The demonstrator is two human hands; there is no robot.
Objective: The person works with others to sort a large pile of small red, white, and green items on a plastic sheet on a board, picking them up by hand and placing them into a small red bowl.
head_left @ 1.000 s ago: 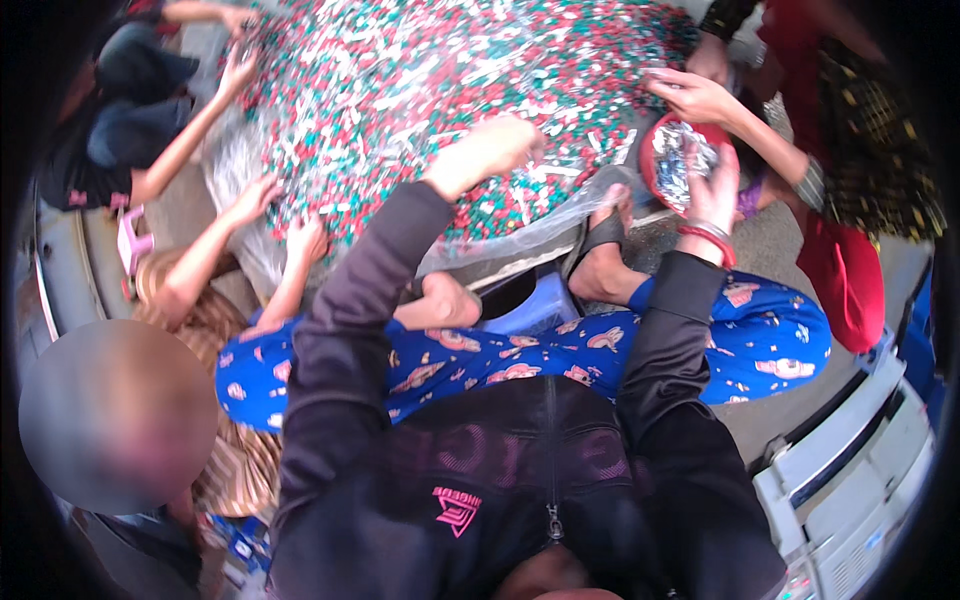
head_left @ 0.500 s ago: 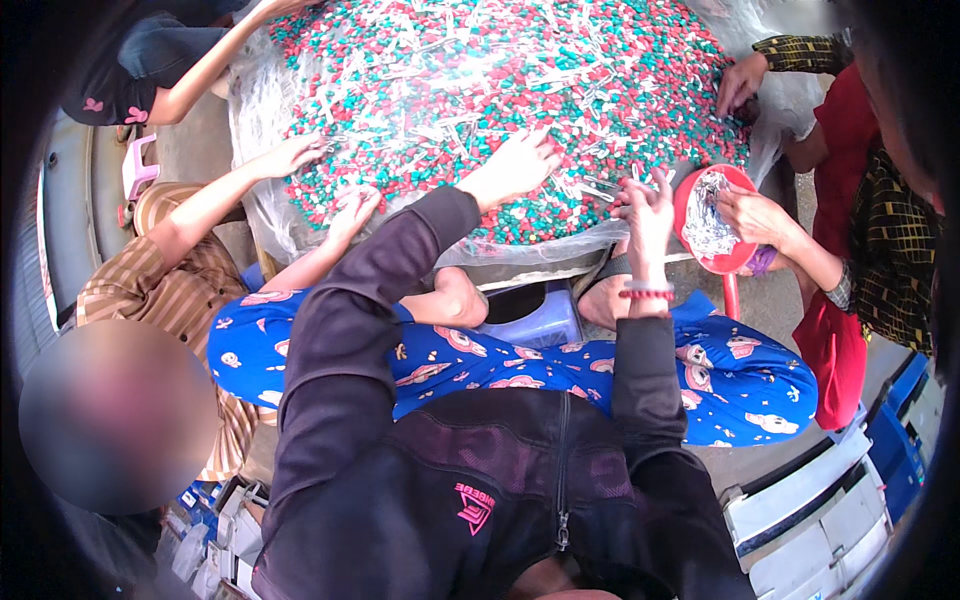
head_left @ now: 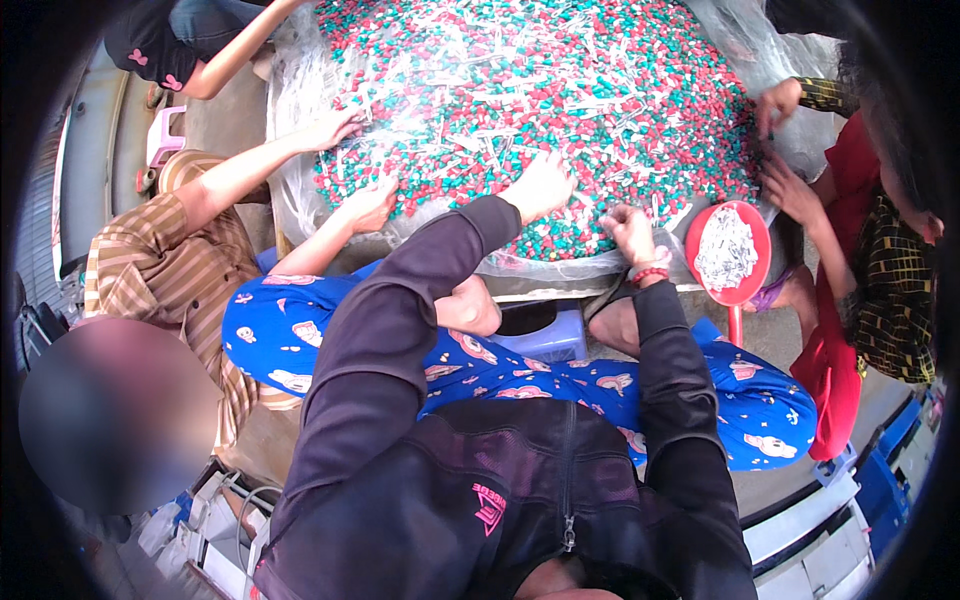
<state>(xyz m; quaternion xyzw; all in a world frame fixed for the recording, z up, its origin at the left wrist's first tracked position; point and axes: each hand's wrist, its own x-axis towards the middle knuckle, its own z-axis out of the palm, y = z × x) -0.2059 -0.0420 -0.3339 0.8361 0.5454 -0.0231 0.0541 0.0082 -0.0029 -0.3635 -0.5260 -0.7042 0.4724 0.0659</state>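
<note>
Both of my hands are at the near edge of a wide heap of small red, green and white pieces [head_left: 440, 150] mixed with slender white clip-like strips [head_left: 515, 97]. My left hand [head_left: 543, 187] rests on the heap with its fingers bent down into the pieces; what its fingertips hold, if anything, is hidden. To its right, my right hand [head_left: 632, 235], with a red beaded bracelet at the wrist, has its fingers curled together low over the pieces. Whatever lies between those fingers is too small to name.
A red long-handled scoop or pot [head_left: 735, 292] of white strips sits right of my right hand. Clear plastic sheeting [head_left: 300, 200] lines the table. Co-workers' hands [head_left: 372, 204] reach in from the left, others [head_left: 793, 190] from the right. A blue stool [head_left: 555, 338] stands below.
My right hand has dropped from a raised, finger-spread pose to a curled one at the heap. The co-worker on the right has taken a hand out of the red pot. The view has shifted slightly.
</note>
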